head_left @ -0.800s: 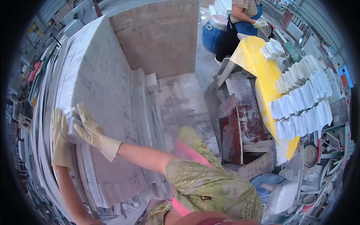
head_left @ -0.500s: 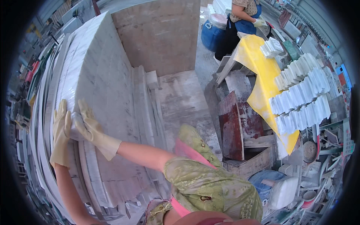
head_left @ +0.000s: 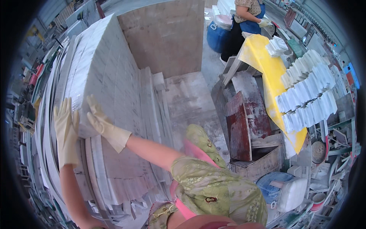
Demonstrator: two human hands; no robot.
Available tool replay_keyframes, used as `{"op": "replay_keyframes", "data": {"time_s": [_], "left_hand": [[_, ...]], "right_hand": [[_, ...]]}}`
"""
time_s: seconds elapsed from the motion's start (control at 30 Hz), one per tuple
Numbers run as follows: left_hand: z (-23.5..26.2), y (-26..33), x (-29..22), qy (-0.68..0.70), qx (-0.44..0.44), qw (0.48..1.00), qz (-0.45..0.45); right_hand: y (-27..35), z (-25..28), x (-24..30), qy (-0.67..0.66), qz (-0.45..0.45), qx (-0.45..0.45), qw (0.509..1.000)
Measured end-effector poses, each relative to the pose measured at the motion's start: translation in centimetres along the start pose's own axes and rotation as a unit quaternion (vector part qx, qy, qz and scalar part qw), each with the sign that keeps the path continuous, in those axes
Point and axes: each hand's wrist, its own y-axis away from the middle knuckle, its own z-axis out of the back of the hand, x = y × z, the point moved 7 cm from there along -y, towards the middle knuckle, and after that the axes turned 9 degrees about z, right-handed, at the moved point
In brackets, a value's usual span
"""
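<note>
— On the left, what are the gloved hands doing?

— Both press on a white marble slab (head_left: 103, 72) that leans on edge against a stack of slabs (head_left: 126, 168). The left hand (head_left: 66, 131) lies flat along its near edge, fingers straight — not curled around anything. The right hand (head_left: 101, 122) spreads open on the slab's face, just beside the left.

— And nearby?

— A wooden board (head_left: 166, 36) stands behind the slab. Rows of white tile pieces (head_left: 305, 95) rest on a yellow table (head_left: 267, 68), where another person (head_left: 248, 15) stands.
</note>
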Motion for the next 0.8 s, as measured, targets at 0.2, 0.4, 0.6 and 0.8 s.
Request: {"op": "replay_keyframes", "data": {"time_s": [0.2, 0.4, 0.6, 0.8], "left_hand": [[7.0, 13.3, -4.6, 0.128, 0.045, 0.99, -0.05], [6.3, 24.3, -8.7, 0.243, 0.16, 0.957, -0.018], [4.8, 25.4, -9.3, 0.211, 0.106, 0.972, 0.009], [4.2, 26.1, -8.9, 0.22, 0.072, 0.973, 0.006]], "right_hand": [[-0.8, -0.6, -4.4, 0.041, -0.115, -0.042, 0.992], [-0.1, -2.0, -3.6, 0.111, -0.114, -0.045, 0.986], [-2.0, 0.5, -6.4, -0.098, -0.105, -0.116, 0.983], [-0.5, -1.5, -5.7, 0.057, -0.123, -0.114, 0.984]]}}
